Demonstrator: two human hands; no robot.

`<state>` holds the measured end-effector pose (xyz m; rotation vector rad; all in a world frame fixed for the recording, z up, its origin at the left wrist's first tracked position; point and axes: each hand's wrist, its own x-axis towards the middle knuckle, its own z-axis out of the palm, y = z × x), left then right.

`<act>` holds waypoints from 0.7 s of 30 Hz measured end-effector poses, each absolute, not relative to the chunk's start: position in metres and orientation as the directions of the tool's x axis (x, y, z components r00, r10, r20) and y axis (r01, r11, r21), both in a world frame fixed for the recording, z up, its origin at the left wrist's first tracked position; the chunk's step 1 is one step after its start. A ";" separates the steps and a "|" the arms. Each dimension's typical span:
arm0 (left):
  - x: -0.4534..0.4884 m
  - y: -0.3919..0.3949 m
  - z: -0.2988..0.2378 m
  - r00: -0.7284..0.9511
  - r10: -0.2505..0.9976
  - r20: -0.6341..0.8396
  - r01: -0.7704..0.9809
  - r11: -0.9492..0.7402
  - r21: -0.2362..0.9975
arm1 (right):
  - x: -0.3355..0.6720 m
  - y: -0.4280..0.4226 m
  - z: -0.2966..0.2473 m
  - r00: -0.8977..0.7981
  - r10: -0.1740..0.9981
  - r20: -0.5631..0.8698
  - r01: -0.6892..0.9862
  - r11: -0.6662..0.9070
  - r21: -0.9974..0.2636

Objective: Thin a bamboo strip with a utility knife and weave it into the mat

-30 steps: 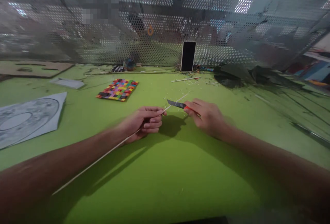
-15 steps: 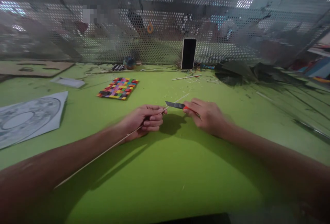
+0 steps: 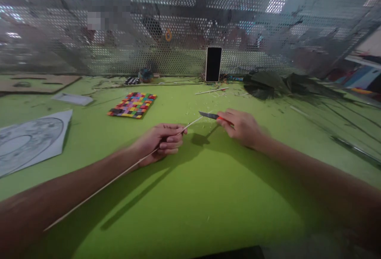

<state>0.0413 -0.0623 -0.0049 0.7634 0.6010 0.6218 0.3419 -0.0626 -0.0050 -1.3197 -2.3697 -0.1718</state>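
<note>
A long, thin, pale stick [image 3: 119, 176] is pinched in my left hand [image 3: 162, 142], its tail running back along my left forearm and its tip pointing away to the right. My right hand [image 3: 242, 126] grips a knife [image 3: 210, 115] with a dark blade and a red-orange handle. The blade lies close to the far end of the stick; whether they touch I cannot tell. Small pale shavings lie scattered on the green table [image 3: 184, 211] beyond my hands.
A colourful woven square [image 3: 133, 105] and a printed sheet [image 3: 35, 140] lie to the left, with cardboard [image 3: 38, 84] behind. A phone [image 3: 213, 64] stands upright against the perforated metal screen [image 3: 178, 56]. Dark fan-shaped leaves [image 3: 268, 85] lie at the back right.
The knife has moved away from my left hand toward the stick's far end, my right hand drawing back with it. The whole view has shifted slightly.
</note>
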 end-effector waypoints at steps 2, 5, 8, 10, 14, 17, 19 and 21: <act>0.041 -0.063 -0.005 0.661 0.701 -0.268 -0.287 0.566 0.773 | 0.345 -0.060 -0.004 -0.435 0.794 0.426 0.847 0.521 -0.105; 0.042 -0.064 -0.004 0.671 0.692 -0.264 -0.293 0.575 0.763 | 0.338 -0.065 -0.005 -0.472 0.754 0.456 0.808 0.577 -0.117; 0.043 -0.065 -0.003 0.681 0.685 -0.259 -0.302 0.584 0.753 | 0.327 -0.073 -0.007 -0.540 0.711 0.450 0.754 0.646 -0.118; 0.043 -0.065 -0.002 0.681 0.683 -0.263 -0.306 0.592 0.746 | 0.324 -0.075 -0.008 -0.546 0.704 0.454 0.755 0.648 -0.097; 0.042 -0.063 -0.004 0.677 0.682 -0.278 -0.292 0.595 0.749 | 0.334 -0.067 -0.012 -0.518 0.727 0.452 0.789 0.610 -0.076; 0.040 -0.061 -0.006 0.677 0.682 -0.278 -0.285 0.591 0.755 | 0.344 -0.059 -0.013 -0.478 0.756 0.448 0.818 0.569 -0.087; 0.040 -0.060 -0.008 0.680 0.680 -0.275 -0.289 0.593 0.752 | 0.349 -0.056 -0.013 -0.453 0.772 0.446 0.833 0.544 -0.097; 0.040 -0.060 -0.008 0.684 0.676 -0.275 -0.289 0.597 0.748 | 0.351 -0.054 -0.012 -0.438 0.783 0.442 0.841 0.531 -0.106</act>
